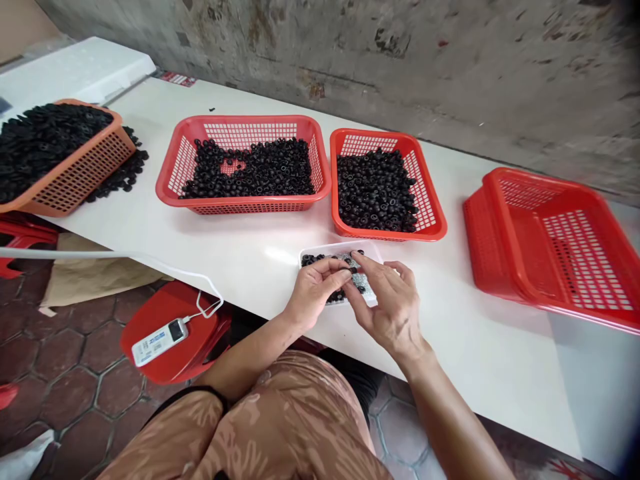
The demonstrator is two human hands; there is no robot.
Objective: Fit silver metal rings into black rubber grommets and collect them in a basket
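Observation:
Over a shallow translucent tray (374,252), my two hands meet at a small black round part (353,269). My left hand (313,293) pinches it between thumb and forefinger. From the other side, the thumb and forefinger of my right hand (393,303) close around the same part, partly covering it. Black parts (313,259) lie in the tray's left side and front, beside many tiny clear or silvery pieces (370,293). My fingers hide the middle of the tray.
Behind the tray stand two red baskets (243,203) (390,233) of black parts. A tilted orange basket (83,177) heaped with flatter black pieces is at left. Red baskets (520,267) are nested at right. A white cable (150,257) runs to a device (160,341) on a red stool (190,360).

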